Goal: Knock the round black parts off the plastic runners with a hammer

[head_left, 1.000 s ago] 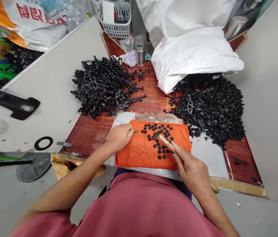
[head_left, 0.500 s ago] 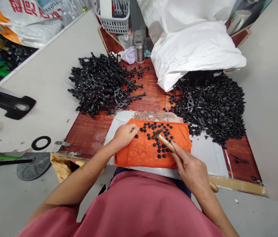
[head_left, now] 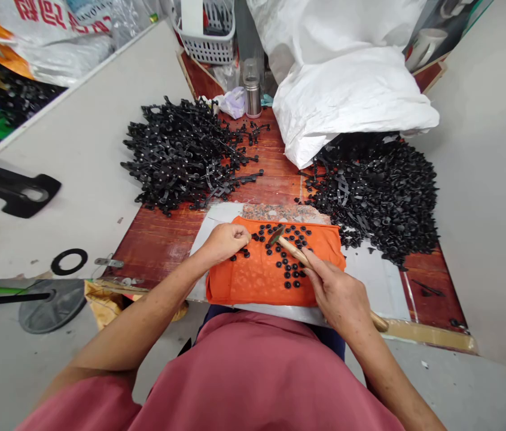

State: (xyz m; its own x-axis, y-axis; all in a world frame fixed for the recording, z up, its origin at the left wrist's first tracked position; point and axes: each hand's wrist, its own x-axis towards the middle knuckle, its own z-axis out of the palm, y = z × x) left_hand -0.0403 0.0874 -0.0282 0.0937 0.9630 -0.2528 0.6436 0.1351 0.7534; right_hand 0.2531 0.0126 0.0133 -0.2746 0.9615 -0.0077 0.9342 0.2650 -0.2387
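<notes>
A small hammer (head_left: pixel 294 251) with a wooden handle is in my right hand (head_left: pixel 338 293), the fingers wrapped round its middle. Its dark metal head is above the black round pieces (head_left: pixel 287 275) scattered over a folded orange cloth (head_left: pixel 253 284). At the cloth's left side, my left hand (head_left: pixel 226 242) is closed in a pinch. Small black pieces lie right by its fingertips and just below them. Whether one is between the fingers is hidden. The cloth rests on a white sheet (head_left: pixel 381 281), in front of a speckled stone slab edge (head_left: pixel 286 212).
Large heaps of black plastic parts stand at the left (head_left: pixel 176 155) and right (head_left: pixel 383 197). A white sack (head_left: pixel 351 96) overhangs the right heap. Behind are a bottle (head_left: pixel 252 96) and a grey basket (head_left: pixel 208 46). A black ring (head_left: pixel 69 261) lies on the left panel.
The hammer head has moved slightly left over the black pieces, along with my right hand. My left hand stays pinched, and black pieces now show below it. The view has shifted a little.
</notes>
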